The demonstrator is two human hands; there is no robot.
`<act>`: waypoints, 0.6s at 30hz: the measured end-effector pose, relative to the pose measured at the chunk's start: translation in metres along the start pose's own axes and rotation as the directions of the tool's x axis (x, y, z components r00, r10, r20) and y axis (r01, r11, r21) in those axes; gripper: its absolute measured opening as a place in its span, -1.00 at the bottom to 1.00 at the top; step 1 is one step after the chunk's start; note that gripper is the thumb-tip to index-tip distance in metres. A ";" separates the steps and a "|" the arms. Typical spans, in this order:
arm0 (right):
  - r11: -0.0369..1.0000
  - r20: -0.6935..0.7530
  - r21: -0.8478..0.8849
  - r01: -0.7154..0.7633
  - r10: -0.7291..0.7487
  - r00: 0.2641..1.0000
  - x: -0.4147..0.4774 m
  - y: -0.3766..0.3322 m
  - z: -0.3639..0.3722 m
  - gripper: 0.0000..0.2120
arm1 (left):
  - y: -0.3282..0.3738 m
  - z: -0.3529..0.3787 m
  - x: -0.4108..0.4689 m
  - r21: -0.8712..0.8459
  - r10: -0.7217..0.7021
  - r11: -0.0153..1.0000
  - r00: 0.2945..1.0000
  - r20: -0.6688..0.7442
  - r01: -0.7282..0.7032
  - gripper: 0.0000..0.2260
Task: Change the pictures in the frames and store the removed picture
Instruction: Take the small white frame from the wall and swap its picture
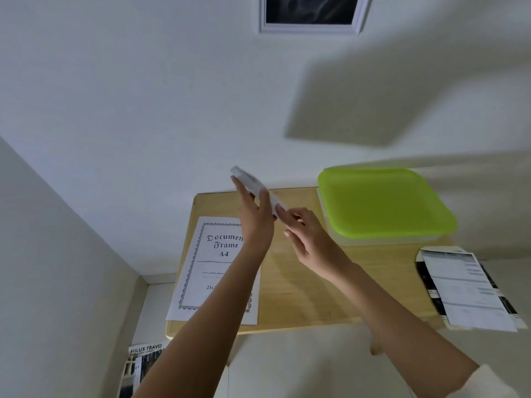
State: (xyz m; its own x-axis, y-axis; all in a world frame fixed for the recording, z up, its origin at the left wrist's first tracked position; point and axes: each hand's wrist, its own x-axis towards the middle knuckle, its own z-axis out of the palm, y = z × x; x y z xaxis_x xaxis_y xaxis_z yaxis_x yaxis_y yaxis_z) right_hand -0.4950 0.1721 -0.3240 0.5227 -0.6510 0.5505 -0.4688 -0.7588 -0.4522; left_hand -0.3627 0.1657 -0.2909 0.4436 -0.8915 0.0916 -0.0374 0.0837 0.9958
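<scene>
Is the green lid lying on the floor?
No, the green lid sits on a clear box at the back right of the wooden table, not on the floor.

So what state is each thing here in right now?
White picture frame: held edge-on above the table, left hand gripping it, right hand touching its lower end.
Wall frame: hanging, dark picture inside.
Green-lidded container: closed.
Document Frame A4 sheet: lying flat.
Printed papers: stacked, overhanging the table.
</scene>
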 end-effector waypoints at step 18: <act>0.718 0.134 0.204 -0.665 0.652 0.746 0.016 0.009 -0.012 -0.53 | -0.014 -0.074 0.024 -0.158 -0.155 0.972 0.979 0.134 0.176 -0.62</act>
State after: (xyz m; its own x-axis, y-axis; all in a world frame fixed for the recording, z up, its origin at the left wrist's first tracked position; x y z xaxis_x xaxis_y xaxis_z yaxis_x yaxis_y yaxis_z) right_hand -0.4989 0.1552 -0.3106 0.1797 -0.9835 0.0216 -0.5389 -0.1168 -0.8343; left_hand -0.2853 0.1762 -0.3026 0.3202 -0.9452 -0.0644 0.1833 -0.0049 0.9831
